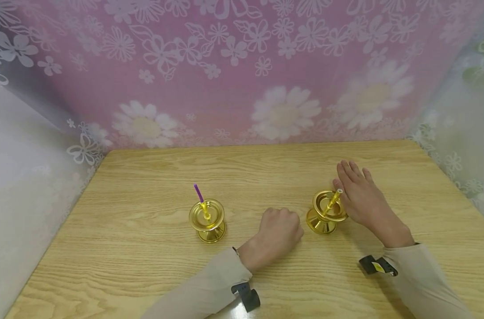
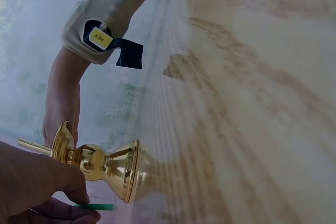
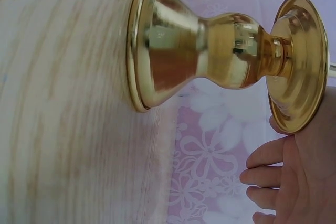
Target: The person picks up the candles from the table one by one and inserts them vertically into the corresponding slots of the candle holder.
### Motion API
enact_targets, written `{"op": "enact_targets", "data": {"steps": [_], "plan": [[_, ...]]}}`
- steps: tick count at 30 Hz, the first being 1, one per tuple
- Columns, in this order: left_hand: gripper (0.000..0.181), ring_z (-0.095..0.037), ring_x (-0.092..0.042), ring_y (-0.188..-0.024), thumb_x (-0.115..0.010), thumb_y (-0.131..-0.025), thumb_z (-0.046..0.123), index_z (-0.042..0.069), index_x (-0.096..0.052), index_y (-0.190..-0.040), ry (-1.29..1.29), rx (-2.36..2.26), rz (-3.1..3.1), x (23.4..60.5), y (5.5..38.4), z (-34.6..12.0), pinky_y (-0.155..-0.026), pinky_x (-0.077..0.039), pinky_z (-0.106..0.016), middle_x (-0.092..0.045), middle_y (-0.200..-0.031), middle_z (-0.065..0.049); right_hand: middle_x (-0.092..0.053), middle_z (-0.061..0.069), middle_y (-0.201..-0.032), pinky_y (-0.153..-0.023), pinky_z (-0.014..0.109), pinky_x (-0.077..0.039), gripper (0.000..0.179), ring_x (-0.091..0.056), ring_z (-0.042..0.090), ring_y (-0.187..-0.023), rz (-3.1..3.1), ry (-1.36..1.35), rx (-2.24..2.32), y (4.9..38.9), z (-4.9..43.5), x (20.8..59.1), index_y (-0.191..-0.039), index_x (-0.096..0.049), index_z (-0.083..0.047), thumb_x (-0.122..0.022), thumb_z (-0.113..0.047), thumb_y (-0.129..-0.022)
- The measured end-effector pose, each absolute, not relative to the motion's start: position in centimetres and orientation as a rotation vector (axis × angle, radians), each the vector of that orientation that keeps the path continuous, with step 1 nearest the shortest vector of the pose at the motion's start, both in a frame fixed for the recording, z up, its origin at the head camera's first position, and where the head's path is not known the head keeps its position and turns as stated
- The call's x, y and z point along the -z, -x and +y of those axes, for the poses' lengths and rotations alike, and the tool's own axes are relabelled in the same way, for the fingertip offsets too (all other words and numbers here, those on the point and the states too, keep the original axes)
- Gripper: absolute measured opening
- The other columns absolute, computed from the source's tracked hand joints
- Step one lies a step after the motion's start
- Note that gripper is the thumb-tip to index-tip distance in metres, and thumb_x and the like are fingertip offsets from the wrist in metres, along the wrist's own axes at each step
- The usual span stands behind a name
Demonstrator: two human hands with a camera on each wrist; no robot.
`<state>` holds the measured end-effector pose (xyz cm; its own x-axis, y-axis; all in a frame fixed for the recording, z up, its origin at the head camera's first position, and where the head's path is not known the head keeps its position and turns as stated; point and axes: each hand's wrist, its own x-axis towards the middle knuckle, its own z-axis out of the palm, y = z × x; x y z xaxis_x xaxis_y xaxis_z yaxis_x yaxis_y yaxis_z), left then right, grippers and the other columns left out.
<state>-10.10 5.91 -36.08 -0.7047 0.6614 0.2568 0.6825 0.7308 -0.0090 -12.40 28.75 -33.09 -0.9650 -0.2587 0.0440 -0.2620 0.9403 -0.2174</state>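
My left hand [image 1: 279,232] is curled just left of the right-hand gold candle holder [image 1: 320,223]. In the left wrist view its thumb and fingers pinch a short, thin green stick [image 2: 97,207], which the head view does not show. That holder stands upright, a hollow gold tube [image 1: 334,199] leaning out of its dish. My right hand [image 1: 359,195], fingers straight, is at the holder's right side, beside the dish [image 3: 296,66]; whether it touches the rim I cannot tell. A second gold candle holder [image 1: 211,232] stands to the left, with a thin purple stick [image 1: 199,193] in its tube.
The wood-grain table [image 1: 138,257] lies under both holders. A pink flowered curtain [image 1: 210,106] hangs along its back edge, and pale flowered sheets [image 1: 26,168] hang at the left and right sides.
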Motion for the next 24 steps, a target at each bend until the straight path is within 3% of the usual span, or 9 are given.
{"op": "enact_targets", "data": {"steps": [14, 24], "plan": [[0.042, -0.002, -0.029, -0.046, -0.062, -0.088, 0.019, 0.020, -0.039, -0.052, 1.018, 0.400, -2.644, 34.3, 10.2, 5.9, -0.038, -0.028, -0.016, -0.033, -0.050, 0.010, -0.010, 0.035, -0.153, -0.114, 0.060, -0.001, 0.055, -0.005, 0.048, -0.142, -3.067, -0.435, -0.324, 12.2, 28.8, 33.2, -0.147, -0.012, 0.015, -0.024, -0.019, -0.107], [0.025, 0.000, -0.030, -0.048, -0.069, -0.083, 0.017, 0.016, -0.058, -0.061, 0.963, 0.520, -2.553, 33.0, 10.8, 6.0, -0.040, -0.028, -0.012, -0.041, -0.053, 0.010, -0.010, 0.035, -0.153, -0.114, 0.060, 0.000, 0.058, -0.004, 0.048, -0.142, -3.063, -0.413, -0.360, 12.3, 28.8, 33.4, -0.147, -0.014, 0.015, -0.018, -0.027, -0.108]]}}
